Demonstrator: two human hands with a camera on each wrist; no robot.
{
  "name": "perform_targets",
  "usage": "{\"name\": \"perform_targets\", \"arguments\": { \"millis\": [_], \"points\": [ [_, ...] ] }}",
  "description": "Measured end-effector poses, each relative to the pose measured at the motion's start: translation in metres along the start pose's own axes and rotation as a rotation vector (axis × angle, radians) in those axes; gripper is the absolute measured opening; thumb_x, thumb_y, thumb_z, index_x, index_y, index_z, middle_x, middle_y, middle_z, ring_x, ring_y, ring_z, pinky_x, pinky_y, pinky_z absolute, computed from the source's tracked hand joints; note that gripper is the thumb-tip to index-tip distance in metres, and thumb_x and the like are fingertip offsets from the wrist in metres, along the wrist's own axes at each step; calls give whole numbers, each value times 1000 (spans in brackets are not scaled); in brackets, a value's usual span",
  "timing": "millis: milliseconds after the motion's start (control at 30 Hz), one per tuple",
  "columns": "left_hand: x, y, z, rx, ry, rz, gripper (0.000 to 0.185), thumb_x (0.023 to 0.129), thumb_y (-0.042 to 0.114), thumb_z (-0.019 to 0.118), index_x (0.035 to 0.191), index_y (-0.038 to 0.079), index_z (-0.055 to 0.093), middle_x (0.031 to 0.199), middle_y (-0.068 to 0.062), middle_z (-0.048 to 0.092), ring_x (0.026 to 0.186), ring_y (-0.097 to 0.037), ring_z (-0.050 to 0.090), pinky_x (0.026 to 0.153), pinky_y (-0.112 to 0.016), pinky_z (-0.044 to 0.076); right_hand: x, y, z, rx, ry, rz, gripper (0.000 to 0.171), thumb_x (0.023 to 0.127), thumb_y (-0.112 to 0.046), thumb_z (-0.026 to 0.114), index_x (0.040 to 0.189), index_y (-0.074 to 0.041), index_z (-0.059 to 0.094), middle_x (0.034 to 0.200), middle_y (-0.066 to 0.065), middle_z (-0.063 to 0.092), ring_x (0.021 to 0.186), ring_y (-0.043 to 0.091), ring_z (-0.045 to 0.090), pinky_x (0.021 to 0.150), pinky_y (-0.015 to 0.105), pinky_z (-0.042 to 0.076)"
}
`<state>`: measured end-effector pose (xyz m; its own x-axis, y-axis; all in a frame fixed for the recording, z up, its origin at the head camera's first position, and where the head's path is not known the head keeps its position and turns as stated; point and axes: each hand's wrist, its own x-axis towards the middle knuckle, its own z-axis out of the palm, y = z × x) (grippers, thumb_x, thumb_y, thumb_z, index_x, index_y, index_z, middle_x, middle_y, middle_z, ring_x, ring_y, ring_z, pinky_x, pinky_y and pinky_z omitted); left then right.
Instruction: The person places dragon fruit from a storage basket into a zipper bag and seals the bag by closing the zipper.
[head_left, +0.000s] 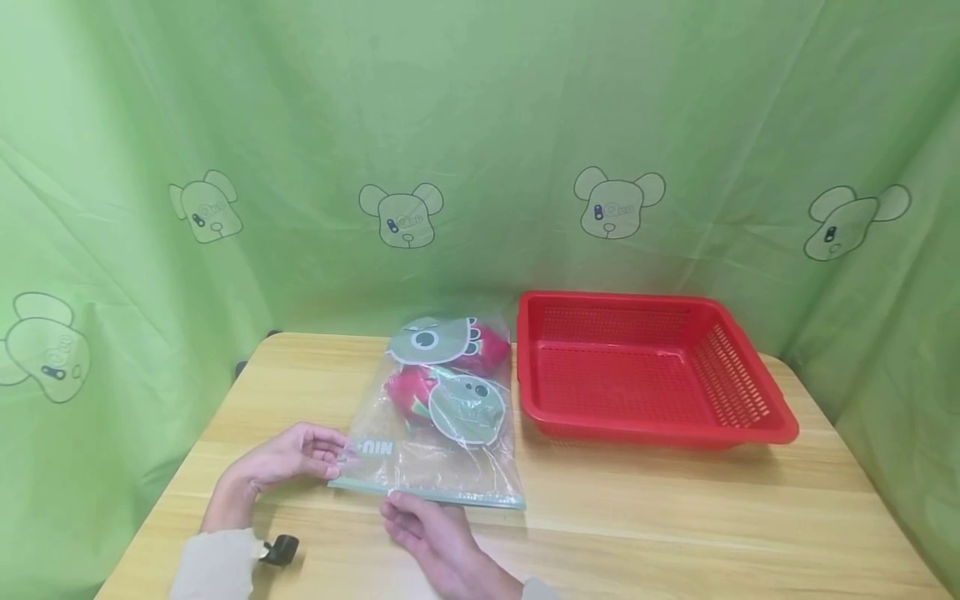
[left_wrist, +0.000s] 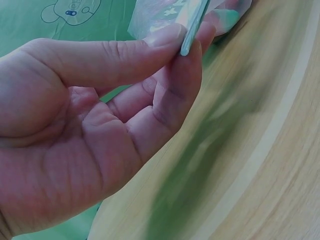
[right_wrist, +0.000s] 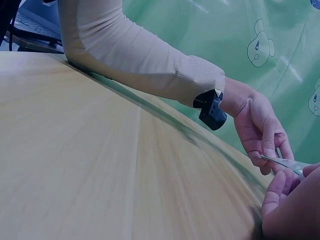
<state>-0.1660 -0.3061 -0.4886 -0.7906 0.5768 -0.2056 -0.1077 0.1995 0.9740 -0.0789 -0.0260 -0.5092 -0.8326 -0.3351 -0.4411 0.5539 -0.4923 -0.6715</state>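
1. Two hands work one zip bag (head_left: 438, 417), lying flat at lower centre of the table (head_left: 675, 517), just left of the red basket (head_left: 645, 367).
2. Left hand (head_left: 288, 458) pinches the bag's near left corner between thumb and fingers (left_wrist: 165, 37).
3. Right hand (head_left: 427, 525) touches the seal strip (head_left: 427, 493), fingers loosely curled; grip unclear.
4. Judgement: sealing step in hand; next calls for a firm pinch run along the strip.

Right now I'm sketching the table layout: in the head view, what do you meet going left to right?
Left hand → right hand → clear zip bag → red basket.
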Motion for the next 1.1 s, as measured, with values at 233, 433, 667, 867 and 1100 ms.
{"name": "perform_targets", "arguments": {
  "millis": [233,433,667,867,1100],
  "points": [
    [0,-1,-1,1,-1,1,49,87,-5,73,129,-21,53,120,-29,68,100,-22,72,89,-33,59,-3,-4,-5,4,-8,7,26,88,-13,77,109,1,70,105,11,74,102,20,70,101,35,54],
    [0,0,-1,5,3,-1,49,86,-5,73,128,-21,53,119,-28,68,99,-22,72,89,-33,59,-5,-6,-10,14,-7,6,23,90,-12,76,108,0,71,104,11,74,101,21,71,101,36,54],
    [-1,1,0,-2,2,-3,49,86,-5,73,128,-21,53,119,-28,68,99,-22,72,89,-33,59,-6,-7,-14,11,-11,0,18,91,-11,74,106,-1,72,103,12,74,100,21,71,101,37,54],
    [-1,0,0,-11,-2,-4,49,87,-5,73,128,-21,53,119,-29,68,99,-23,72,89,-33,59,-9,-10,-18,26,-28,13,21,91,-11,75,108,0,71,105,12,73,101,21,69,103,36,52],
    [0,0,0,-18,1,1,48,87,-6,72,129,-21,53,119,-27,69,99,-22,72,89,-32,59,-10,-12,-21,25,-28,-2,17,92,-10,73,107,-1,71,104,12,74,101,21,70,102,36,53]
  ]
}}
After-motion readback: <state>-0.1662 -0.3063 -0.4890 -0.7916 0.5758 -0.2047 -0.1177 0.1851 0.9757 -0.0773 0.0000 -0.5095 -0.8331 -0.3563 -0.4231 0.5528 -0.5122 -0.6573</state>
